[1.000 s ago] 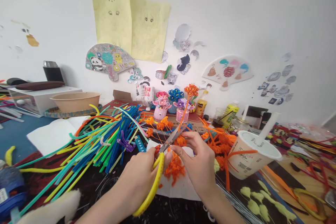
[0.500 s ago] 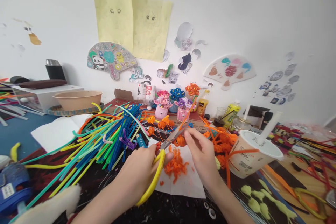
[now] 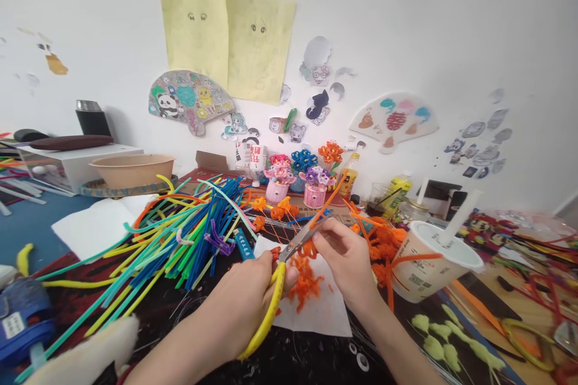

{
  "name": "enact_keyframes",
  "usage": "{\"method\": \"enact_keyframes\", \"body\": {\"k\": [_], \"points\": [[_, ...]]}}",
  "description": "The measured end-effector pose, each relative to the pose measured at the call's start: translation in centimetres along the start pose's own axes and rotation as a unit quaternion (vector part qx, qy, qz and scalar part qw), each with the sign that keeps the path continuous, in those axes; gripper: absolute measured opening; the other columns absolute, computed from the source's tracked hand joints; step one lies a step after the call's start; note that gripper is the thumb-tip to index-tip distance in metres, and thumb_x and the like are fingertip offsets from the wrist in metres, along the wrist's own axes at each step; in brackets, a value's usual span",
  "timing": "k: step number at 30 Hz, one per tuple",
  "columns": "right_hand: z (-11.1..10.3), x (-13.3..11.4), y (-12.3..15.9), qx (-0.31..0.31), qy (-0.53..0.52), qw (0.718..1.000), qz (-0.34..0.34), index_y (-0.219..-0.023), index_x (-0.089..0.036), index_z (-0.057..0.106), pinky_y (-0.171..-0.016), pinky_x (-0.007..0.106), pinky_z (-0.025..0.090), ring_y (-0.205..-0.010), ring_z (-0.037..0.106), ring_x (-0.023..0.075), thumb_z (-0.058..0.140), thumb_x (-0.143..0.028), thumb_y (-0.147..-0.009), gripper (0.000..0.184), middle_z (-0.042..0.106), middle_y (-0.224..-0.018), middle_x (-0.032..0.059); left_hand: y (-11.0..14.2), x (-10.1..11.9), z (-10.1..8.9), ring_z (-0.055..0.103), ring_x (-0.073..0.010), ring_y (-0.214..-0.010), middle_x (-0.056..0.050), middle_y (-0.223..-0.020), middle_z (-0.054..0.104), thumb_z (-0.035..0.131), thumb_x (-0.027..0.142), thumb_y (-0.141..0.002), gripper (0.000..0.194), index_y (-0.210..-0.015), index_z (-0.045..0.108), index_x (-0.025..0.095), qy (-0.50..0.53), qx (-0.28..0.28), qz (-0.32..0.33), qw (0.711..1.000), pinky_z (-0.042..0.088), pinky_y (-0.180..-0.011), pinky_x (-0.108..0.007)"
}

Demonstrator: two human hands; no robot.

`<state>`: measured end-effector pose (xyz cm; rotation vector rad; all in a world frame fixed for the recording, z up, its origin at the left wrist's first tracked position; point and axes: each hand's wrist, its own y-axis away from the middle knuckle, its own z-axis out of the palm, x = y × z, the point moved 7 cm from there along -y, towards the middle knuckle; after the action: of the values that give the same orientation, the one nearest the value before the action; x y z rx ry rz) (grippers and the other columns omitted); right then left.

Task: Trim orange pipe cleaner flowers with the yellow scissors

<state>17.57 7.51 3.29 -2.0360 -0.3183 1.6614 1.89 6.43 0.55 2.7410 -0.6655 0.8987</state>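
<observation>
My left hand is wrapped round the yellow handle of a pair of scissors, whose metal blades point up and right. Pinched in the fingers of my right hand is an orange pipe cleaner, its long end rising past the blades. The blades lie against it close to my right fingertips. Below both hands, a pile of orange fuzz clippings sits on a sheet of white paper. My fingers partly hide where the blades meet the stem.
Many coloured pipe cleaners spread to the left, near a blue glue gun. Orange pipe-cleaner flowers lie right, beside a lidded paper cup with a straw. Small pink flower pots stand behind.
The scissors and both hands have barely shifted; the blades still meet the orange pipe cleaner. The orange stem leans slightly further right, and the whole view has moved a little.
</observation>
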Motion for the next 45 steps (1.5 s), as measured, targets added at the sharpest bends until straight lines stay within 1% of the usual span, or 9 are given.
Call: {"method": "enact_keyframes", "body": {"k": [5,9,15,19,25,29,34,39,45], "points": [[-0.2,-0.2,0.2,0.021,0.014,1.0,0.001,-0.069,-0.019,0.062,-0.062,0.028,0.05,-0.066,0.06,0.0167,0.06,-0.024,-0.076,0.008,0.063,-0.068,0.0011,-0.4,-0.6,0.4,0.057,-0.0214,-0.063,-0.007,-0.074,0.061,0.024,0.059,-0.092,0.05,-0.083,0.054,0.02,-0.053,0.024,0.001,0.998,0.036,-0.055,-0.029],[-0.1,-0.2,0.0,0.003,0.016,1.0,0.006,-0.072,-0.019,0.062,-0.064,0.029,0.05,-0.068,0.06,0.0175,0.058,-0.024,-0.077,0.009,0.063,-0.069,0.0013,-0.2,-0.6,0.1,0.052,-0.0175,-0.056,-0.002,-0.064,0.055,0.023,0.062,-0.092,0.052,-0.075,0.052,0.022,-0.033,0.034,0.004,0.999,0.034,-0.053,-0.027],[0.2,-0.2,-0.1,-0.029,0.011,1.0,0.004,-0.069,-0.019,0.061,-0.064,0.028,0.051,-0.071,0.062,0.0184,0.058,-0.026,-0.079,0.013,0.061,-0.067,0.0007,0.4,0.2,-0.3,0.058,-0.0204,-0.064,-0.005,-0.072,0.062,0.024,0.058,-0.092,0.047,-0.079,0.051,0.021,-0.005,-0.014,0.004,1.0,0.04,-0.06,-0.03],[0.2,-0.3,0.3,-0.001,-0.01,1.0,-0.013,-0.068,-0.019,0.058,-0.061,0.026,0.049,-0.066,0.058,0.0158,0.058,-0.021,-0.078,0.01,0.059,-0.067,0.0002,0.3,0.2,0.0,0.06,-0.0223,-0.072,-0.008,-0.081,0.063,0.022,0.06,-0.092,0.051,-0.084,0.051,0.02,0.004,-0.003,0.0,1.0,0.043,-0.065,-0.032],[-0.1,-0.6,0.8,0.047,0.025,0.998,-0.027,-0.064,-0.019,0.055,-0.057,0.025,0.043,-0.061,0.051,0.0142,0.057,-0.018,-0.075,0.012,0.054,-0.064,-0.0012,0.1,-0.3,0.8,0.058,-0.0237,-0.069,-0.008,-0.077,0.062,0.021,0.061,-0.092,0.051,-0.083,0.051,0.02,-0.022,0.01,-0.004,1.0,0.041,-0.06,-0.031],[-0.1,-0.6,0.8,0.051,0.031,0.998,-0.021,-0.063,-0.02,0.054,-0.06,0.028,0.043,-0.064,0.051,0.0153,0.057,-0.016,-0.074,0.012,0.054,-0.066,-0.001,0.4,-0.2,0.7,0.059,-0.0244,-0.07,-0.008,-0.079,0.062,0.021,0.06,-0.092,0.05,-0.085,0.051,0.021,-0.031,0.012,-0.017,0.999,0.041,-0.061,-0.032],[0.2,-1.2,1.3,0.049,0.053,0.997,-0.033,-0.061,-0.02,0.052,-0.055,0.026,0.04,-0.059,0.048,0.0141,0.055,-0.016,-0.076,0.016,0.051,-0.063,-0.002,0.6,0.4,0.5,0.061,-0.0255,-0.077,-0.01,-0.086,0.065,0.02,0.059,-0.092,0.05,-0.087,0.05,0.021,0.002,-0.009,-0.01,1.0,0.043,-0.069,-0.034],[1.0,-1.7,1.8,0.03,0.085,0.995,-0.052,-0.062,-0.02,0.055,-0.055,0.026,0.04,-0.059,0.049,0.0143,0.056,-0.015,-0.077,0.016,0.054,-0.063,-0.0013,0.5,0.0,0.2,0.061,-0.0231,-0.072,-0.008,-0.082,0.065,0.019,0.061,-0.092,0.053,-0.085,0.052,0.021,0.005,-0.002,-0.008,1.0,0.043,-0.065,-0.032],[-0.7,-1.3,1.2,0.104,0.07,0.992,-0.03,-0.067,-0.02,0.057,-0.054,0.027,0.041,-0.057,0.049,0.0146,0.056,-0.023,-0.081,0.014,0.052,-0.063,-0.0023,0.4,0.3,-0.4,0.058,-0.0232,-0.071,-0.006,-0.078,0.063,0.017,0.064,-0.091,0.056,-0.082,0.052,0.021,0.006,0.003,-0.014,1.0,0.042,-0.063,-0.032]]}}
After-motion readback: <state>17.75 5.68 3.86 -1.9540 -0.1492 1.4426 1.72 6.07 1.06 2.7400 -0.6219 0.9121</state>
